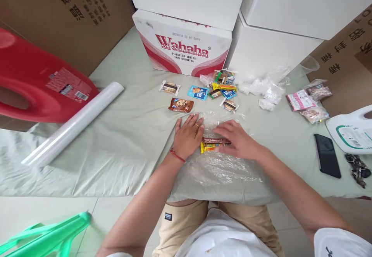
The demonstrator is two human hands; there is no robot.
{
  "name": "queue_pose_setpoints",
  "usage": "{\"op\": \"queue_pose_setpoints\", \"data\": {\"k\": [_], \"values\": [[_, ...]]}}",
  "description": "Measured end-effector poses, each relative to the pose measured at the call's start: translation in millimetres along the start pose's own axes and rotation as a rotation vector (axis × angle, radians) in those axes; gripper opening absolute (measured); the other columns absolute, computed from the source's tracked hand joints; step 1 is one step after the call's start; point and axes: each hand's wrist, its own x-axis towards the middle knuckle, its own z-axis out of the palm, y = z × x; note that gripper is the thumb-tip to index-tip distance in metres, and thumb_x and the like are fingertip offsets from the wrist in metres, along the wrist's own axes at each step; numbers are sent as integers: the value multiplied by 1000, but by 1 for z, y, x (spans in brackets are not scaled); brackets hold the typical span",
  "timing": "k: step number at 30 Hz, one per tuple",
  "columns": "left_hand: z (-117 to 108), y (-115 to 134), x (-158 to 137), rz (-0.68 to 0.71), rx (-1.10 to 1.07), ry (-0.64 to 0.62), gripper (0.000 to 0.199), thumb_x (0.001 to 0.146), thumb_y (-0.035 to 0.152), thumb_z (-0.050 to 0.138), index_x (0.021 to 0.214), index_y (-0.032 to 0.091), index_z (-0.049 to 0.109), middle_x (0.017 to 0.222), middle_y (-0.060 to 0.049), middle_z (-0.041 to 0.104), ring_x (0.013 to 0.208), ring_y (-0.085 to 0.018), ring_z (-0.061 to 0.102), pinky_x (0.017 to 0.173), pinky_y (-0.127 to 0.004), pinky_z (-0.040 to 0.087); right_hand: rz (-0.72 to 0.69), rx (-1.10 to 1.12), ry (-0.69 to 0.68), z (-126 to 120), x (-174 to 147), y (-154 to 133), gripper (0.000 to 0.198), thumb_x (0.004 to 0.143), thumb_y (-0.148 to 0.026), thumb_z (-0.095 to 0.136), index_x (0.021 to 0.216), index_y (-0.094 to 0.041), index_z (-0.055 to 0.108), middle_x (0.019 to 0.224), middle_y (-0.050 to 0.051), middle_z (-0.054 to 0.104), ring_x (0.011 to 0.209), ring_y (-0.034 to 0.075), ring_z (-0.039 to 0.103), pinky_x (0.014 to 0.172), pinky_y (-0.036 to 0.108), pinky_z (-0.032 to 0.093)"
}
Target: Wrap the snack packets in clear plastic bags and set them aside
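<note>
My left hand [190,133] lies flat with its fingers stretched out, pressing the left edge of a clear plastic sheet [223,170] on the table. On that sheet are a yellow snack bar [210,147] and a dark red snack bar [213,140], side by side. My right hand [236,139] is over their right ends, fingers apart and slightly bent; whether it touches them I cannot tell. Beyond my hands lie a brown cookie packet [180,105], a blue snack packet [198,92], a wrapped biscuit [170,88] and a pile of mixed snacks [223,88].
A roll of plastic film [75,123] rests beside a red jug [43,75] on the left. Behind stands a Wahaha carton [186,48]. Crumpled plastic [267,88], snack packs [300,100], a phone [327,155], keys [357,168] and a white jug [351,131] are right.
</note>
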Motion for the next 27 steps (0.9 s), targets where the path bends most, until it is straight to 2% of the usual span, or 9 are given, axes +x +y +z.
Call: {"op": "queue_pose_setpoints", "data": {"k": [2,4,6,9,12,16,21,24,27], "values": [[0,0,0,-6,-7,5,51,107,36,28,148,31,57,165,-1,42,155,-24,36,130,-59,15,59,-16,92,-15,16,21,46,100,-52,56,133,-22,64,123,13,67,115,30,56,100,46,44],[0,-1,0,-10,-10,7,50,106,36,30,147,29,58,165,-1,42,155,-24,36,130,-60,15,195,-127,186,-27,41,49,39,103,-44,50,127,-19,67,120,14,67,112,31,57,97,46,45],[0,-1,0,-3,-7,-1,50,103,37,38,148,27,57,165,-2,41,156,-25,35,130,-60,14,363,-246,235,-34,72,79,37,101,-36,50,129,-17,66,124,16,64,113,33,58,93,46,48],[-1,-2,-1,13,-3,-17,55,97,42,51,150,27,54,167,-3,39,156,-28,34,130,-61,13,497,-364,193,-33,112,114,36,98,-30,55,132,-18,63,131,17,60,116,36,56,89,46,50],[-2,-1,-2,14,-23,-9,55,100,47,47,150,27,54,166,-3,40,156,-28,35,130,-61,13,515,-424,175,-29,131,127,29,99,-30,53,122,-18,65,128,18,61,117,37,53,85,45,50],[-3,0,-2,5,-67,8,53,107,48,30,148,28,57,164,-3,44,155,-25,36,130,-59,12,451,-472,253,-34,121,115,26,98,-30,50,114,-18,66,119,17,64,114,36,51,81,43,49],[-2,-2,-2,-8,-129,20,58,109,45,17,150,29,55,164,-2,45,155,-23,35,130,-58,12,322,-359,288,-55,76,69,23,93,-30,59,111,-18,67,106,13,71,103,33,56,81,41,45],[-1,-5,-1,-22,-181,26,61,109,45,11,150,30,54,163,-2,46,155,-21,37,130,-57,13,130,-139,150,-57,50,44,19,92,-34,65,105,-21,69,100,8,72,95,28,59,82,38,44],[-1,-6,0,-37,-223,38,64,109,45,7,150,30,54,161,-2,49,154,-19,38,130,-55,13,19,2,-27,-44,35,30,17,92,-34,66,103,-21,72,97,7,73,93,25,59,86,37,43]]}}
